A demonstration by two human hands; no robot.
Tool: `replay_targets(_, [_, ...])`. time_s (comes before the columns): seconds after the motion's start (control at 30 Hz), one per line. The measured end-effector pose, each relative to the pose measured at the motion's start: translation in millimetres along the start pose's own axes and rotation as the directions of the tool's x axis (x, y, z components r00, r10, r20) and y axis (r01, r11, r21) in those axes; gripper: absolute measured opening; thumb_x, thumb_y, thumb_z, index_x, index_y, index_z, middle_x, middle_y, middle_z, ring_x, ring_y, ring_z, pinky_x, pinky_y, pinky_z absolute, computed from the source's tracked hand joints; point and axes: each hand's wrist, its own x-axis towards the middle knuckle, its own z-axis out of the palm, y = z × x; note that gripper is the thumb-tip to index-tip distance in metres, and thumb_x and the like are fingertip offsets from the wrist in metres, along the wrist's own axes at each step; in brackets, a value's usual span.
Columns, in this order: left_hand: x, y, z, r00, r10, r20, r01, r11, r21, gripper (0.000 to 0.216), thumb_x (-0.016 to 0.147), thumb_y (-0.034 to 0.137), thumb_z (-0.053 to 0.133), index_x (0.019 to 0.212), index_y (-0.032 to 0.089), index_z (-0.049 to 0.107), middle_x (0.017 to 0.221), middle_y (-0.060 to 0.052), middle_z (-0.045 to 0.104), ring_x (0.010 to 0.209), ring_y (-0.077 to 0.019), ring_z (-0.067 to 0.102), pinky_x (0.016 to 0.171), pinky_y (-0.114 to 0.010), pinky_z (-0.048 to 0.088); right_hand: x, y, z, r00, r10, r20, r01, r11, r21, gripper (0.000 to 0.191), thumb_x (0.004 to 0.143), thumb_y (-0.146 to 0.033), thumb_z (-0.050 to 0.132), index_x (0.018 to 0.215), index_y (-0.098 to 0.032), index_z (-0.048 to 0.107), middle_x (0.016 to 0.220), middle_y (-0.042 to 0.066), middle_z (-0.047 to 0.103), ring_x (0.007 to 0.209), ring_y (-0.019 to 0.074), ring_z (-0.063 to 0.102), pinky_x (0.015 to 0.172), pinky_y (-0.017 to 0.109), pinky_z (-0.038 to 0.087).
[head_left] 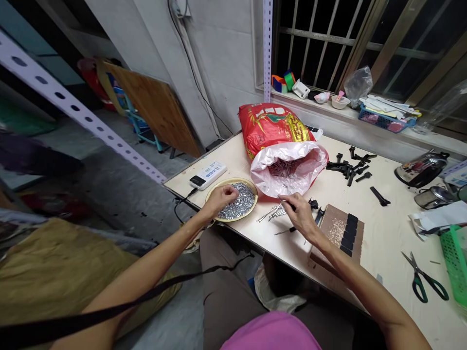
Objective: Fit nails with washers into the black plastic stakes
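Observation:
My left hand (223,199) is over the yellow-rimmed plate (254,206) heaped with small silver metal pieces (237,206). Its fingers are pinched; whatever they hold is too small to make out. Across the table edge, my right hand (301,214) is closed, thumb and finger together, with a dark bit showing at the fingers that I cannot identify. Long thin metal screws (277,212) lie on the table between the two hands. Beside my right hand is a brown block (332,224) with a row of black pieces (349,231) along it.
A red sack (272,129) lies with its white mouth towards me, dark thin pieces inside. Black plastic parts (348,167) are scattered behind. Scissors (425,279), a kettle (421,167) and a green basket (456,262) stand right. A power bank (213,172) lies left.

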Motion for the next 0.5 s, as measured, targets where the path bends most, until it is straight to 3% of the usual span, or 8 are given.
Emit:
replay_targets(0.1, [-13.2,17.4,7.0,0.991,-0.111,0.079,0.136,0.857,-0.497,0.024,0.054,0.036,0.072,0.06,0.016,0.059,0.06,0.0,0.062,0.057,-0.0133,0.056,0.059,-0.027,0.048,4.1,-12.5,13.7,0.997,-0.035,0.075,0.033,0.999,0.019,0.027,0.09,-0.018,0.052,0.11,-0.023,0.069,0.075,0.001,0.052,0.069,0.0135,0.052,0.066,0.026,0.045])
replay_targets(0.17, [-22.6,30.8,12.2,0.983,-0.111,0.148,0.18,0.757,-0.628,0.027,0.051,0.034,0.078,0.06,0.015,0.06,0.06,0.0,0.063,0.056,-0.0113,0.056,0.059,-0.026,0.048,5.8,-20.0,20.8,0.993,-0.048,0.107,0.047,0.999,0.017,0.028,0.091,-0.018,0.052,0.114,-0.024,0.067,0.076,0.001,0.051,0.07,0.0127,0.051,0.066,0.025,0.045])
replay_targets(0.33, [-33.8,55.2,22.3,0.961,-0.071,0.267,0.256,0.596,-0.761,0.029,0.048,0.025,0.084,0.066,0.015,0.063,0.061,0.003,0.064,0.052,-0.0075,0.055,0.055,-0.021,0.048,4.8,-27.8,19.6,0.991,-0.064,0.114,0.069,0.997,-0.043,0.03,0.091,-0.017,0.051,0.117,-0.023,0.065,0.078,0.001,0.05,0.073,0.0132,0.052,0.068,0.025,0.047])
replay_targets(0.5, [-33.8,61.6,32.8,0.944,-0.054,0.326,0.294,0.588,-0.753,0.031,0.051,0.024,0.086,0.075,0.014,0.068,0.065,0.001,0.066,0.054,-0.0074,0.057,0.058,-0.021,0.049,-1.4,-25.5,5.4,0.992,-0.086,0.098,0.098,0.987,-0.125,0.031,0.092,-0.017,0.049,0.118,-0.026,0.064,0.08,0.001,0.051,0.073,0.0133,0.053,0.067,0.025,0.048])
